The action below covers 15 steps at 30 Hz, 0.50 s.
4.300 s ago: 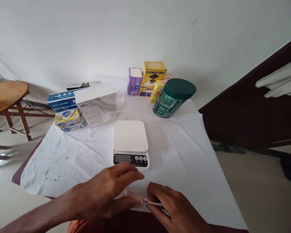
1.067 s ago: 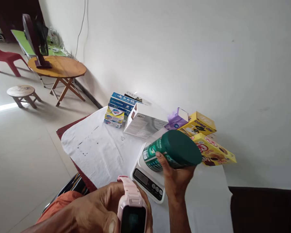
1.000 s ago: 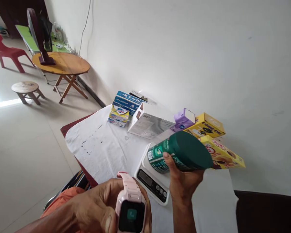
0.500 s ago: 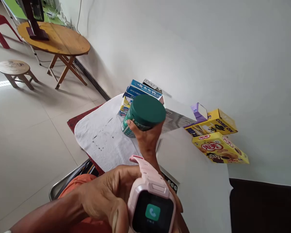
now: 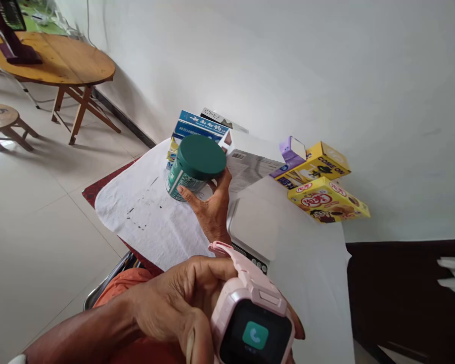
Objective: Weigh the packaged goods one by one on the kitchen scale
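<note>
My left hand (image 5: 174, 298) is closed around a pink smartwatch (image 5: 250, 323), whose dark screen shows a green phone icon. Its strap rises toward the middle of the view. Farther forward, my right hand (image 5: 212, 210) grips a green canister (image 5: 200, 156) with a dark green lid, thumb on the near side and fingers around the right side. The canister tilts slightly, and I cannot tell whether its base touches the white cloth (image 5: 147, 212). Just behind it stand blue boxes (image 5: 200, 126) and a white carton (image 5: 246, 167) with small print.
A flat white kitchen scale (image 5: 254, 227) lies right of my right hand. Yellow snack boxes (image 5: 326, 199) and a purple box (image 5: 292, 151) stand along the wall. On the left are a round wooden table (image 5: 72, 60) and a low stool (image 5: 0, 116).
The view has shifted, so the furniture and boxes sit farther left and most sit higher. My right hand still grips the canister, now shown lower against the boxes. My left hand keeps the smartwatch.
</note>
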Each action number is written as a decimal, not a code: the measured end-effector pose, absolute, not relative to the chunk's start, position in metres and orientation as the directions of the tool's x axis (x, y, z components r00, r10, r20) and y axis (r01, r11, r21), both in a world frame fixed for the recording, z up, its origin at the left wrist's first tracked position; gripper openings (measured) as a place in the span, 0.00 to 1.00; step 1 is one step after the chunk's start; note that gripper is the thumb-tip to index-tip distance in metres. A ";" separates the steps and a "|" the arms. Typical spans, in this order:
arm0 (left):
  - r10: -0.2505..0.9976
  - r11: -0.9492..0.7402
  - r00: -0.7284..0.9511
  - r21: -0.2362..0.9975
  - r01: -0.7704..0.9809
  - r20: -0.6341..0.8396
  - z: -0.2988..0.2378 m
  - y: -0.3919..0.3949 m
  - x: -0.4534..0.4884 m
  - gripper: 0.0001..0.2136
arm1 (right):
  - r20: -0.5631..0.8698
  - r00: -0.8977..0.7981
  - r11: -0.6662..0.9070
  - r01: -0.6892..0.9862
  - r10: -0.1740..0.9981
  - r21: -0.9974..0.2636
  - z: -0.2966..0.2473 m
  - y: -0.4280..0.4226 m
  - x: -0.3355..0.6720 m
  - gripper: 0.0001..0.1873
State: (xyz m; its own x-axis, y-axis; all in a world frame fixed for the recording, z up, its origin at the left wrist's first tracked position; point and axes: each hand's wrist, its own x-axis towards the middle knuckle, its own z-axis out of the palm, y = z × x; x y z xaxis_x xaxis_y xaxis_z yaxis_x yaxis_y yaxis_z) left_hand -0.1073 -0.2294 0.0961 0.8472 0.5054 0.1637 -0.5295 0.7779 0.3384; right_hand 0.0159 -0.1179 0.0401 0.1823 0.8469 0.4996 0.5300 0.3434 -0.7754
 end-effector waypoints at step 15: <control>0.221 0.882 0.970 0.403 -0.243 0.102 0.097 -0.241 -0.037 0.43 | 0.590 0.469 0.175 0.667 0.657 -0.724 0.059 -0.220 0.140 0.24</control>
State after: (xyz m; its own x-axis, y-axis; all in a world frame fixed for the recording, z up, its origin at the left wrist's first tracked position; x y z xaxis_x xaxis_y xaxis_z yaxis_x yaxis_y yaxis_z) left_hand -0.0372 -0.2412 0.0967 0.9700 0.2206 0.1025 -0.2433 0.8825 0.4025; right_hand 0.1401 -0.2195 0.0585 0.4686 0.6575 0.5900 0.6667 0.1749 -0.7245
